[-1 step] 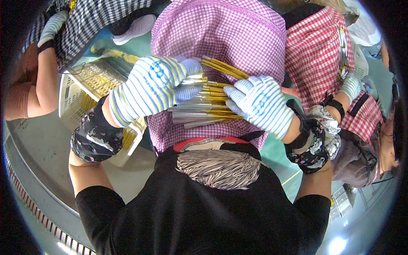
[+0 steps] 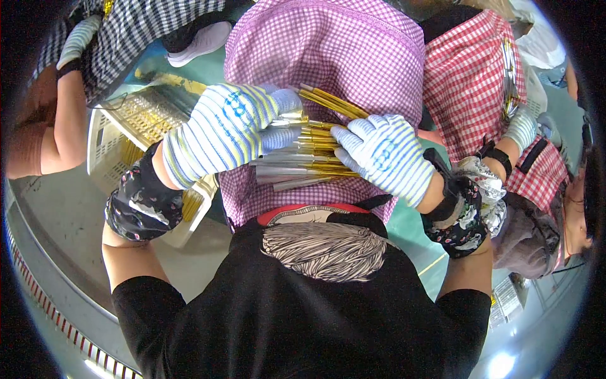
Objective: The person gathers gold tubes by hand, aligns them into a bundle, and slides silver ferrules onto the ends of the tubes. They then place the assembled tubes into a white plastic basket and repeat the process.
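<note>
Across my lap, on a purple-and-white checked apron [image 2: 322, 44], lies a row of slim gold-and-silver sticks [image 2: 315, 150], with pale, partly see-through ends to the left and gold ends to the right. My left hand [image 2: 230, 129], in a striped knit glove, is closed with thumb and fingers around the shiny silver-gold part of one or more sticks. My right hand [image 2: 385, 155], gloved alike, has its fingers bent over the gold ends and gripping there; how many it holds is hidden. A few loose gold sticks [image 2: 331, 101] slant beyond the row, reaching under the right fingers.
A cream plastic crate [image 2: 120, 123] holding more gold sticks stands at my left. A co-worker's gloved hand [image 2: 79, 43] is at the far left. At right, another person in a red checked apron [image 2: 470, 82] has a gloved hand [image 2: 522, 129] near shiny sticks.
My right hand has shifted very slightly left over the gold ends. Everything else looks the same.
</note>
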`<state>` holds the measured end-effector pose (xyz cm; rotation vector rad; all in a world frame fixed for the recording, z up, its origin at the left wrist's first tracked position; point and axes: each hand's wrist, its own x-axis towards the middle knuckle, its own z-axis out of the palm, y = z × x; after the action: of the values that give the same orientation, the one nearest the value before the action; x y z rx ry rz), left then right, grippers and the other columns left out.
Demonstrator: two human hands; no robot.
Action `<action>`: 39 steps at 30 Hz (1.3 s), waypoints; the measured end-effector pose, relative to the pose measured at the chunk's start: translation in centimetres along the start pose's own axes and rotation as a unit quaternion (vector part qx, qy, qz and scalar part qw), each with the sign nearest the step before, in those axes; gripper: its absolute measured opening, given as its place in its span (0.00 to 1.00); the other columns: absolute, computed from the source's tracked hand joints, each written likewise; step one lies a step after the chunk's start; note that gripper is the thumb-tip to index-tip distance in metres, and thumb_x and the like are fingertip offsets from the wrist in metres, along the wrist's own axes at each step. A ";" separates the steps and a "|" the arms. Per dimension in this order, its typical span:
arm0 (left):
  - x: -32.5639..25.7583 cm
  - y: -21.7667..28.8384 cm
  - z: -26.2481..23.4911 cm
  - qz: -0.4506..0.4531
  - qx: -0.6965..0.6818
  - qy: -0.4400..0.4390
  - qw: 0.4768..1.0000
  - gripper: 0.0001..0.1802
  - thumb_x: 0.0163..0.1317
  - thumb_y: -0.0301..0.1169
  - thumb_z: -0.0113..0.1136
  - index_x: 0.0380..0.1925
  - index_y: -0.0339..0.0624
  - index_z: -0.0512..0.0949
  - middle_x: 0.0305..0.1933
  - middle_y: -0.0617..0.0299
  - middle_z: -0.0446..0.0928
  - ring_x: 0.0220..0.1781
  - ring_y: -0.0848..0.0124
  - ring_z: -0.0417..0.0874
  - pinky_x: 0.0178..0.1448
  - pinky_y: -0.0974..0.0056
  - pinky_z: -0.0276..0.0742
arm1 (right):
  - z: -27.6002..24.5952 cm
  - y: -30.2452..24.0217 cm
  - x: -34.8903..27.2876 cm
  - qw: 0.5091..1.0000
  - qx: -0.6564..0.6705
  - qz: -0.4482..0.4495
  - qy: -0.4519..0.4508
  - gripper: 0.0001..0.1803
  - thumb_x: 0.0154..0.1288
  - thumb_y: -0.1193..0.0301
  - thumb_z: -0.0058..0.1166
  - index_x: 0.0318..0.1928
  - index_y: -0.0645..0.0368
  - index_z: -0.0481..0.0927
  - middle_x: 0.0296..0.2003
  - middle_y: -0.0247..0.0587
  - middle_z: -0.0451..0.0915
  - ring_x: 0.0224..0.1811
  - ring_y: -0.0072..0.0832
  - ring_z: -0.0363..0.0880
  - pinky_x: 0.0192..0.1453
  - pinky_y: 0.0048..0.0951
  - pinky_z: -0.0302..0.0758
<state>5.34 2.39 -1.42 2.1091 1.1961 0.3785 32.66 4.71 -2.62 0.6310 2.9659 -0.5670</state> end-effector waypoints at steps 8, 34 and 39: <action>0.8 1.3 1.3 0.060 0.121 -0.015 0.991 0.16 0.59 0.42 0.62 0.42 0.45 0.79 0.33 0.60 0.79 0.33 0.61 0.82 0.34 0.60 0.77 | -0.6 -1.0 1.0 0.998 -0.018 0.053 0.021 0.11 0.65 0.62 0.48 0.39 0.55 0.77 0.31 0.36 0.77 0.31 0.31 0.80 0.30 0.36 0.75; 0.0 1.4 -0.5 0.126 0.227 -0.044 0.965 0.18 0.53 0.37 0.71 0.41 0.42 0.79 0.27 0.60 0.81 0.27 0.62 0.83 0.33 0.63 0.76 | -2.2 0.3 1.4 0.996 0.084 0.028 0.031 0.16 0.69 0.56 0.51 0.33 0.56 0.76 0.19 0.47 0.78 0.21 0.44 0.80 0.24 0.45 0.75; 0.1 -0.1 -2.6 -0.198 -0.353 -0.248 0.880 0.14 0.54 0.33 0.72 0.36 0.40 0.79 0.26 0.70 0.75 0.30 0.80 0.72 0.36 0.68 0.71 | -2.8 1.5 -0.9 0.996 -0.020 0.079 0.022 0.11 0.66 0.61 0.56 0.34 0.56 0.80 0.17 0.41 0.77 0.19 0.41 0.78 0.23 0.41 0.73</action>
<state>3.89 3.62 0.39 1.1892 0.9466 0.0490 34.14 6.67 -0.45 0.8744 2.9244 -0.4857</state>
